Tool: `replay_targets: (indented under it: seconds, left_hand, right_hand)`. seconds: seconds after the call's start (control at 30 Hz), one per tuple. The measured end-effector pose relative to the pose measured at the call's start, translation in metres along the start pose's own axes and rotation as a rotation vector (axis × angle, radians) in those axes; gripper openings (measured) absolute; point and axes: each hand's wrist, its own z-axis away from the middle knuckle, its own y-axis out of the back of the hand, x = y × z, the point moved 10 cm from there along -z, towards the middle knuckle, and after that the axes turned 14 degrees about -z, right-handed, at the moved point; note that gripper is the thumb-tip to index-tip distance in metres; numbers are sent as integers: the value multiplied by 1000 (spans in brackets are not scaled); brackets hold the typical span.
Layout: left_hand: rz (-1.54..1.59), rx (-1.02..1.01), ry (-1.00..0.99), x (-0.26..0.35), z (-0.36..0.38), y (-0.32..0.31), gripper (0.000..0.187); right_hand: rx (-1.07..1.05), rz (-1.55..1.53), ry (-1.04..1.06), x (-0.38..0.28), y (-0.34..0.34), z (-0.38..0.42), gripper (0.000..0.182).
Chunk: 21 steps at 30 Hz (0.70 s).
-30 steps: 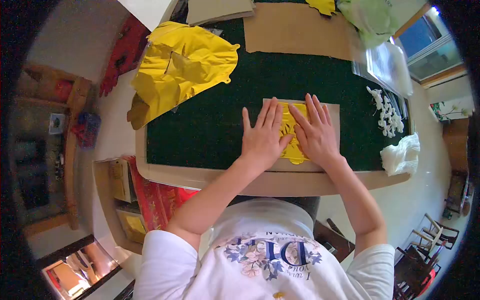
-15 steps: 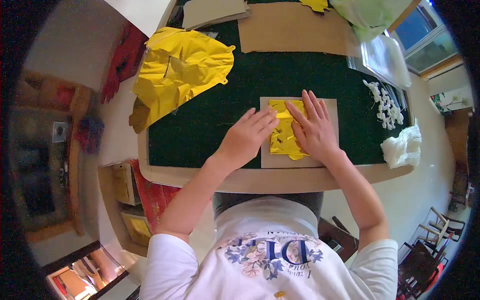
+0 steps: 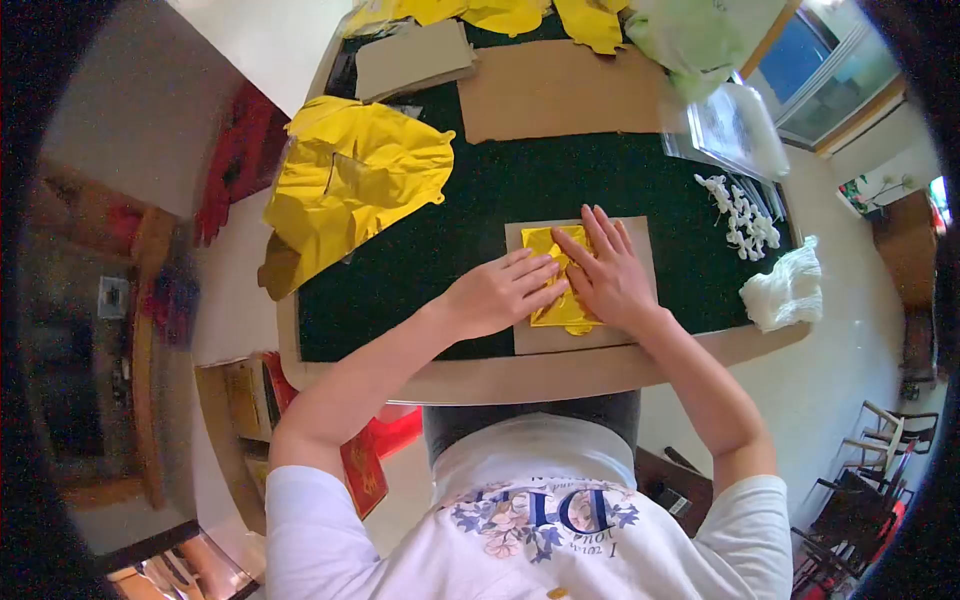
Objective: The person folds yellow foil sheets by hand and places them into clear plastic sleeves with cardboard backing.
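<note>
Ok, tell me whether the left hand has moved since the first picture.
Yes. Judged against the cardboard beneath the yellow foil, the left hand has shifted left, its fingers now pointing rightward instead of forward.

Both palms down at the near edge of the dark green surface [image 3: 395, 315]! The left hand [image 3: 500, 292] lays its fingertips on the folded yellow foil [image 3: 541, 241], the right hand [image 3: 612, 282] spreads flat across it, greyish card [image 3: 532, 341] underneath. Over by the left edge, a big crinkled foil sheet [image 3: 385, 160]; near the right edge, white ties [image 3: 745, 225].
</note>
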Motion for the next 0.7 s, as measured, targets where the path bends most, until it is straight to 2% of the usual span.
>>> replay_targets:
  seconds: [0.3, 0.5, 0.6, 0.7]
  left_hand:
    - [81, 92, 168, -8, -13, -7, 48]
    - [138, 16, 129, -2, 10, 2, 35]
    - [161, -111, 117, 5, 19, 10, 30]
    - [128, -50, 128, 14, 12, 21, 27]
  right_hand:
    - [7, -67, -37, 5, 1, 0, 49]
    - [-2, -28, -20, 2, 1, 1, 46]
    - [20, -26, 11, -1, 4, 1, 50]
    - [20, -28, 10, -2, 4, 1, 50]
